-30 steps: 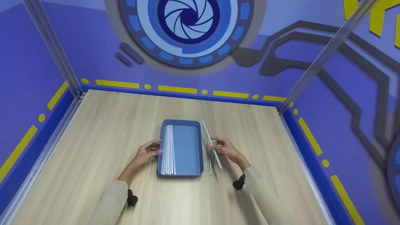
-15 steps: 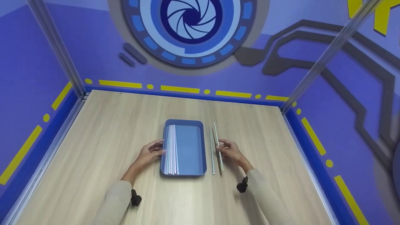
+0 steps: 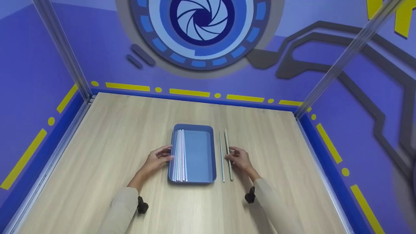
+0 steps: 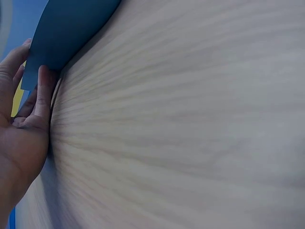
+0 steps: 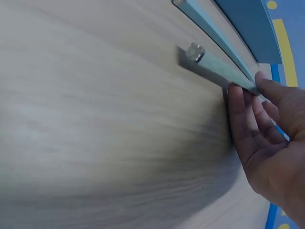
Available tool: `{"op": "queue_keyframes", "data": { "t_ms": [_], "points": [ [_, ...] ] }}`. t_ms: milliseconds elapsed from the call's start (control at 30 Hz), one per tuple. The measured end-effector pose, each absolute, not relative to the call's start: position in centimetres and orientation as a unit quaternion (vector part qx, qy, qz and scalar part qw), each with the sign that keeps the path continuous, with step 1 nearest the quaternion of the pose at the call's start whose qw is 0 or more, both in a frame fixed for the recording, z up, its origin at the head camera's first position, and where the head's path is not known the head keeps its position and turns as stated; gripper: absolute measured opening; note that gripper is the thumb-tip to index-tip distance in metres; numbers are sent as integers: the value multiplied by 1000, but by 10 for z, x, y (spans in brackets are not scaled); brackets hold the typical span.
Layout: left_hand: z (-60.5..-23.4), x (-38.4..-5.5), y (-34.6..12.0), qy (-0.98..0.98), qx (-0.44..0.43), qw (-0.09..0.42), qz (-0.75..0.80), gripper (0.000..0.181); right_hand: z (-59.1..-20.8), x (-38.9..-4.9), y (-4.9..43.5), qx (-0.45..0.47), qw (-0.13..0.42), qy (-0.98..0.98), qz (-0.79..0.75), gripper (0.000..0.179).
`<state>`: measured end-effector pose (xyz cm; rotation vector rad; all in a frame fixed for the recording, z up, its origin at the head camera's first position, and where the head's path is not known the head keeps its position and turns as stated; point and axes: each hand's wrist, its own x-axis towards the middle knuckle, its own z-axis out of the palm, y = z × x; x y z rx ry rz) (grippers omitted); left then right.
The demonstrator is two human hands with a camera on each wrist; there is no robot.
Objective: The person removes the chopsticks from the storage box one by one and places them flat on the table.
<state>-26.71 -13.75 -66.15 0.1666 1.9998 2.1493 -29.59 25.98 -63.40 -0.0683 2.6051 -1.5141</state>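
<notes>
In the head view, my left hand (image 3: 158, 159) holds the left wall of a blue tray (image 3: 211, 169), thumb at the rim. The left wrist view shows fingers (image 4: 44, 90) against the outer wall of the tray (image 4: 71, 33). Several pale pink and bluish chopsticks (image 3: 180, 156) lie lengthwise along the tray's left side. To the right of the tray, my right hand (image 3: 240, 160) pinches a pale green chopstick (image 5: 219, 69) between thumb and fingers; its silvery end points toward me, low over the table. Another light green chopstick (image 3: 222, 159) lies between it and the tray.
A pale wooden table (image 3: 130, 123) carries everything. Blue panels with yellow marks and metal posts (image 3: 61, 48) enclose its back and sides. Black wrist cameras (image 3: 250, 195) hang at both sleeves.
The right hand has drawn its chopstick away from the other one, to the right, turned it from slanted to nearly parallel with the tray, and lowered it. The left hand stays at the tray.
</notes>
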Motion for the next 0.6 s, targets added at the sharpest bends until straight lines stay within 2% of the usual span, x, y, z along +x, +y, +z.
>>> {"op": "queue_keyframes", "data": {
  "t_ms": [400, 600],
  "points": [
    [-659, -266, -138, 693, 56, 89, 713, 61, -635, -296, 248, -37, 13, 900, -434, 40],
    [-659, -266, -138, 685, 55, 93, 720, 62, -638, -297, 249, -24, 10, 896, -443, 35]
  ]
}}
